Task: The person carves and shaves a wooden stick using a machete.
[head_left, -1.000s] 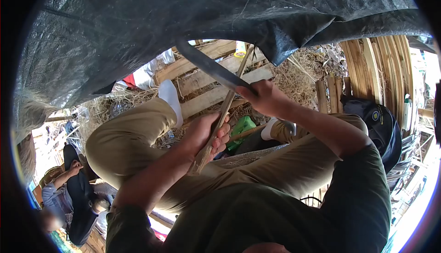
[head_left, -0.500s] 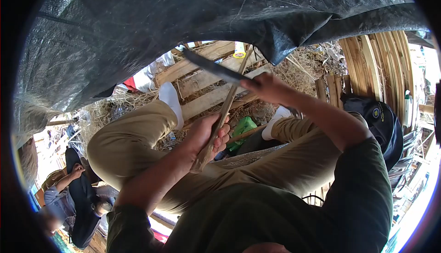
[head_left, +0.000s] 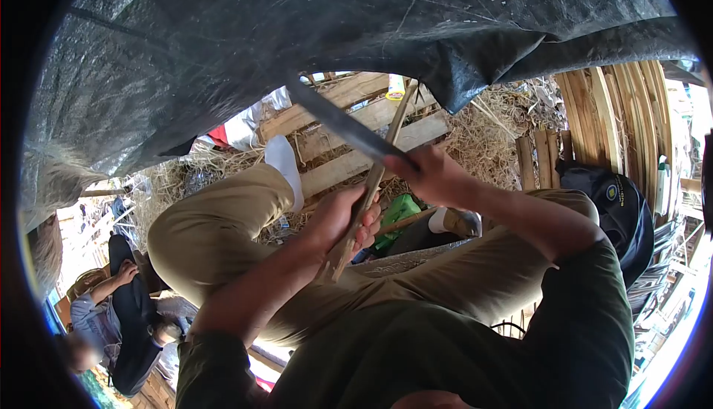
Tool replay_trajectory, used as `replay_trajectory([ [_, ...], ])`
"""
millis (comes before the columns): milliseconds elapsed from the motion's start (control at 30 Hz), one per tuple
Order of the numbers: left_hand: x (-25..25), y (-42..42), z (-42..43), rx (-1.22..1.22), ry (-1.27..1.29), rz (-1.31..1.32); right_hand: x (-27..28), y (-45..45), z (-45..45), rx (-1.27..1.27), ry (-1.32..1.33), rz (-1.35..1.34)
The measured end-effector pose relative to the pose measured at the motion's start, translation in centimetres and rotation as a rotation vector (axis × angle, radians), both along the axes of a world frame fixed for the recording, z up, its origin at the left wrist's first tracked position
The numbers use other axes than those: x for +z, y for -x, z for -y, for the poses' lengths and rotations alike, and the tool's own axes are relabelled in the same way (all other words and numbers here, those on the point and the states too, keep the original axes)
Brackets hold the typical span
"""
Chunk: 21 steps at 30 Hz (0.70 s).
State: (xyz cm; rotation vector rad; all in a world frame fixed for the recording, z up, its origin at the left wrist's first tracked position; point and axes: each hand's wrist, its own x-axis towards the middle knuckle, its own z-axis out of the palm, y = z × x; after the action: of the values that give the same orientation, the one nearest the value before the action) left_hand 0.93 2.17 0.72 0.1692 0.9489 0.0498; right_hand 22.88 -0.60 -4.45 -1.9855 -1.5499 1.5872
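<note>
My left hand (head_left: 343,220) is closed around the lower part of a thin wooden stick (head_left: 402,116), whose near end pokes out below the fist. The stick slants up and away from my lap. My right hand (head_left: 434,177) grips a machete (head_left: 338,121) by its handle, which the fingers mostly hide. Its long dark blade is blurred and points to the upper left. Near the handle, the blade crosses the stick just above my left hand; whether it touches the wood I cannot tell.
Wooden slats (head_left: 349,156) and straw (head_left: 483,138) lie beyond my legs. A black tarp (head_left: 245,30) hangs low overhead. Stacked planks (head_left: 616,112) and a black bag (head_left: 613,205) are at right. A green plastic bag (head_left: 401,212) lies between my legs. Another person (head_left: 111,320) sits at lower left.
My right hand and the machete have come down along the stick, closer to my left hand. The left hand keeps its hold, and the view has shifted slightly.
</note>
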Motion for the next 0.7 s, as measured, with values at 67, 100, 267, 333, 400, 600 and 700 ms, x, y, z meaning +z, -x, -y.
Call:
replay_trajectory([
  [67,-0.2,0.1,0.4,0.028,0.019,0.012,-2.0,0.0,0.7,0.057,-0.302,-0.012],
  [100,-0.5,-0.1,0.4,0.021,0.019,0.002,1.5,-0.2,-0.5,0.018,0.014,0.001],
  [267,-0.7,-0.5,0.1,-0.002,-0.030,0.000,0.6,-0.8,-0.9,-0.087,-0.016,0.153],
  [333,-0.1,-0.4,0.4,-0.049,-0.066,-0.036,-1.4,0.6,1.5,-0.022,-0.382,0.084],
  [400,-0.3,-0.4,0.6,-0.014,-0.040,-0.026,-1.1,0.1,1.2,0.001,-0.257,0.095],
  [600,-2.1,0.2,-0.2,0.002,-0.008,0.081,-0.4,-1.4,-0.5,-0.146,0.086,0.091],
  [700,-2.1,0.5,-0.1,-0.027,-0.051,0.096,2.1,0.3,0.5,-0.102,0.021,0.006],
])
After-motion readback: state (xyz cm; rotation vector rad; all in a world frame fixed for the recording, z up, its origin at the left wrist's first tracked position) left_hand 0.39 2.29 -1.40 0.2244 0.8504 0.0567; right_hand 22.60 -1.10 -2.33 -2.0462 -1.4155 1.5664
